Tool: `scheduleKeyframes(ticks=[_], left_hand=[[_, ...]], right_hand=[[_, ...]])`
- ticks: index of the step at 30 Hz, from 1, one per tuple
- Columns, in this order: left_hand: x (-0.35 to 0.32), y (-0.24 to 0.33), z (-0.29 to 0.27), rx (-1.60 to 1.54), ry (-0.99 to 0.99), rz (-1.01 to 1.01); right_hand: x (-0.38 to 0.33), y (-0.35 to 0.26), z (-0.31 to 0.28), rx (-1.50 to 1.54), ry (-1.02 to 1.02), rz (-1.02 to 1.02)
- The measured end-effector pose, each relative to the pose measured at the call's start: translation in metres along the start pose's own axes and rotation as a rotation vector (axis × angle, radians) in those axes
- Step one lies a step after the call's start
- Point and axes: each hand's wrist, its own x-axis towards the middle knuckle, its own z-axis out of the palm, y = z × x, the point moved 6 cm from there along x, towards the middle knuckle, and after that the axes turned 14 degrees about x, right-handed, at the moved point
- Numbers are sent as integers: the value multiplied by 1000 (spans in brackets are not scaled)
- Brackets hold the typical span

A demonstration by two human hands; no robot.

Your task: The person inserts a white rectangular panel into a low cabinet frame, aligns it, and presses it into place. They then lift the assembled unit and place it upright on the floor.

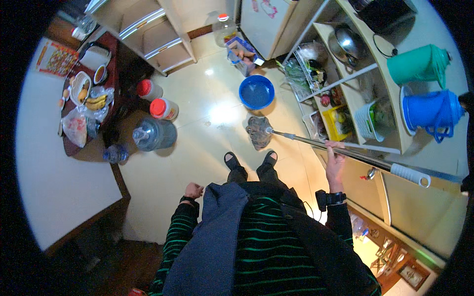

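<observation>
My right hand (335,165) is wrapped round the metal pole of a mop (354,154), whose white grip end points to the right. The mop's wet grey cloth head (257,132) rests on the tiled floor just ahead of my feet. Right beyond it stands a round blue basin (256,105) that seems to hold water. At my left side hangs my left hand (194,190), fingers curled in, with no object visible in it. Part of those fingers is turned away from view.
Large water jug (160,134) and two red-lidded jars (167,109) stand on the left floor. Beside them is a dark table (106,59) with fruit. A shelf (353,91) with vegetables and pots lines the right. Cardboard box (242,64) and fridge (264,29) are at the back.
</observation>
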Motion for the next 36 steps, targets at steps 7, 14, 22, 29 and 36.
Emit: scheduleKeyframes(ticks=[7,14,22,29,36], left_hand=[[10,-9,-1,-38,94,97],[6,55,-34,-257,113,127],[-11,32,-4,-427,86,13],[-19,-21,70,-150,138,65],[-29,2,65,-220,218,54]], right_hand=[[23,33,-65,-105,176,37],[120,82,-132,-149,234,141],[197,175,-192,-368,332,209],[227,189,-204,-777,136,300],[177,201,-185,-83,253,619]])
